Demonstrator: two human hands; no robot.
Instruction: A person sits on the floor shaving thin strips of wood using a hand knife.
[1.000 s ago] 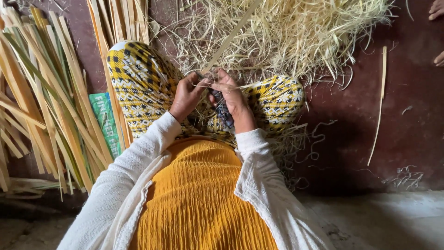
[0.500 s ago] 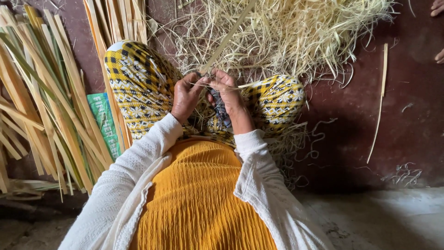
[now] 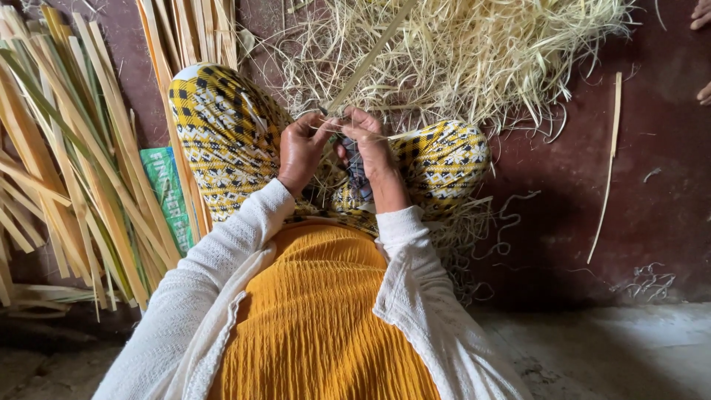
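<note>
I sit on the floor with my knees raised under a yellow and black patterned cloth (image 3: 222, 133). My left hand (image 3: 302, 148) and my right hand (image 3: 368, 141) meet between the knees, both closed on a long thin pale bamboo strip (image 3: 370, 53) that slants up and away to the right. A dark tool seems to sit under my right hand, mostly hidden. Thin pale shavings trail from the strip across my fingers.
A heap of pale curly shavings (image 3: 474, 52) lies ahead of my knees. Many long split bamboo strips (image 3: 67, 163) lean at the left, with a green packet (image 3: 169, 196) among them. A single strip (image 3: 607, 163) lies on the dark red floor at right. Another person's toes (image 3: 702, 15) show top right.
My hands have shifted slightly along the strip; otherwise the scene stays the same.
</note>
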